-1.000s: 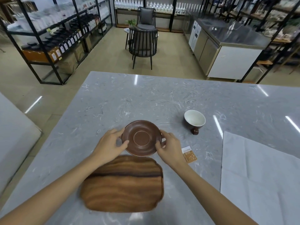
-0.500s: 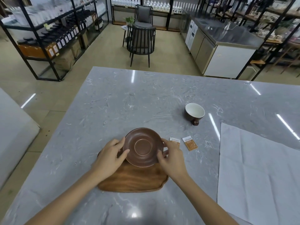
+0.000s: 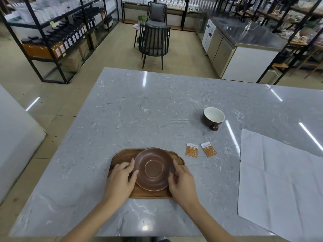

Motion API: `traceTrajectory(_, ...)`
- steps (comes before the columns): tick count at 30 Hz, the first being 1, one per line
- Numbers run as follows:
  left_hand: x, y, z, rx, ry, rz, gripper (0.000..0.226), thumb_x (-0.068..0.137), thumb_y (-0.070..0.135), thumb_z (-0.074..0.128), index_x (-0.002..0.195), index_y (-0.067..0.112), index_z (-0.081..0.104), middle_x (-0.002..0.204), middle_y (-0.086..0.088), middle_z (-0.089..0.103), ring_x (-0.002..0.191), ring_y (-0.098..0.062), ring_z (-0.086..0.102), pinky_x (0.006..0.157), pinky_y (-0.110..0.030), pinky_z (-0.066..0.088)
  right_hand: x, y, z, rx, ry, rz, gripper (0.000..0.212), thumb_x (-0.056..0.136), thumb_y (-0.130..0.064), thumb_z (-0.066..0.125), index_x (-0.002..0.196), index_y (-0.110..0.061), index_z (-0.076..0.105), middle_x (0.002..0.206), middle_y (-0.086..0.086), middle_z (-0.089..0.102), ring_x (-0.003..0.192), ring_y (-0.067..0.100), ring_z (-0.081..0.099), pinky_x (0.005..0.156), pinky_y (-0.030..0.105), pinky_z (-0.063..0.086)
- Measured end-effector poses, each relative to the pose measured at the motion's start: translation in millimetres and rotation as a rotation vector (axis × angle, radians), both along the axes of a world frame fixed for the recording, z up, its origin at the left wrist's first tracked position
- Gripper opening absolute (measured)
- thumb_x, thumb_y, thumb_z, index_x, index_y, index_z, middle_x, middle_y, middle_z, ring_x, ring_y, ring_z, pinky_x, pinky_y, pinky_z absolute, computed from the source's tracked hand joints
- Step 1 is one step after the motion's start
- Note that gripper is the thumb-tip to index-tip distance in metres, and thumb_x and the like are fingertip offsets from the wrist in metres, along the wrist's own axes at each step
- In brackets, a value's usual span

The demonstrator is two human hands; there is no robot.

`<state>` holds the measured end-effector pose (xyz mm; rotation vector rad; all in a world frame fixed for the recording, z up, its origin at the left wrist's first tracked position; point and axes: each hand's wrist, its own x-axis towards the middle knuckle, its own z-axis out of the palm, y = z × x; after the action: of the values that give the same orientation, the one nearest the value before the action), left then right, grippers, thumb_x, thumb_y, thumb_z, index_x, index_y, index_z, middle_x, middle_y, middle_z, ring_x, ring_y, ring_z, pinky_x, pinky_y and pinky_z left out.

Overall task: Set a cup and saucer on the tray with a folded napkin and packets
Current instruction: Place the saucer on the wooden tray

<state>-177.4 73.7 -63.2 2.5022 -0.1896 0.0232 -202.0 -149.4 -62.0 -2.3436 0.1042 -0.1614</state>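
Two hands, left (image 3: 120,180) and right (image 3: 181,180), grip the saucer (image 3: 153,169), now down over the tray (image 3: 120,155), no longer beyond it. Cup (image 3: 213,117), packets (image 3: 200,149) wait right of tray.

Even, fairly bright overhead light falls across the scene. The glossy grey marble-patterned tabletop (image 3: 157,109) carries long white streaks of glare and one round glint near its front edge. Shadows are soft and faint. Wide-angle distortion bends the black metal shelving racks (image 3: 57,37) at the edges, where detail softens.
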Motion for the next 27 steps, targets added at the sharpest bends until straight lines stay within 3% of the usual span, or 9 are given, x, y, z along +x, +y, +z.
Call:
traceTrajectory(4,-8,-4,-4,0.007,-0.084,0.030,0.043,0.094,0.023,0.069,0.131,0.002,0.064,0.097,0.003,0.076,0.092,-0.022,0.060,0.081,-0.037,0.057,-6,2,-5,-0.003,0.015,-0.027,0.049,0.100,-0.011,0.059,0.149,-0.016,0.051,0.109,0.001,0.064,0.088,0.004,0.054,0.078,0.008,0.039)
traceTrajectory(7,-14,-6,-3,0.003,-0.137,0.058,0.054,0.094,0.041,0.050,0.123,0.001,0.070,0.101,-0.003,0.079,0.100,-0.026,0.066,0.085,-0.039,0.057,-11,5,-7,0.006,0.011,-0.042,0.049,0.102,-0.013,0.058,0.150,-0.012,0.051,0.127,0.005,0.065,0.099,0.008,0.060,0.084,0.008,0.041)
traceTrajectory(11,-26,-10,-10,0.019,-0.114,0.013,0.069,0.094,0.049,0.041,0.137,-0.003,0.058,0.134,-0.012,0.067,0.127,-0.028,0.061,0.105,-0.040,0.049,-23,17,-13,0.005,0.011,-0.069,0.050,0.102,-0.016,0.059,0.151,-0.008,0.048,0.146,0.004,0.055,0.127,0.012,0.055,0.100,0.007,0.035)
traceTrajectory(13,-30,-11,-14,0.015,-0.096,0.004,0.073,0.096,0.051,0.035,0.145,-0.002,0.049,0.146,-0.012,0.057,0.136,-0.027,0.053,0.112,-0.040,0.043,-27,22,-16,0.006,0.023,-0.093,0.051,0.104,-0.018,0.055,0.153,-0.009,0.044,0.152,0.003,0.049,0.137,0.013,0.047,0.109,0.014,0.035)
traceTrajectory(16,-31,-12,-16,-0.012,-0.086,0.018,0.074,0.097,0.052,0.032,0.148,-0.001,0.042,0.151,-0.012,0.051,0.141,-0.025,0.047,0.116,-0.039,0.038,-28,25,-20,0.002,0.023,-0.115,0.052,0.105,-0.018,0.053,0.154,-0.008,0.041,0.154,0.005,0.047,0.141,0.015,0.044,0.115,0.023,0.037)
traceTrajectory(27,-33,-14,-17,-0.042,-0.050,0.042,0.064,0.100,0.040,0.039,0.147,-0.004,0.044,0.148,-0.015,0.054,0.138,-0.028,0.050,0.114,-0.046,0.042,-27,29,-25,-0.042,0.032,-0.152,0.052,0.106,-0.020,0.051,0.155,-0.010,0.040,0.157,0.004,0.045,0.143,0.016,0.043,0.114,0.021,0.034)
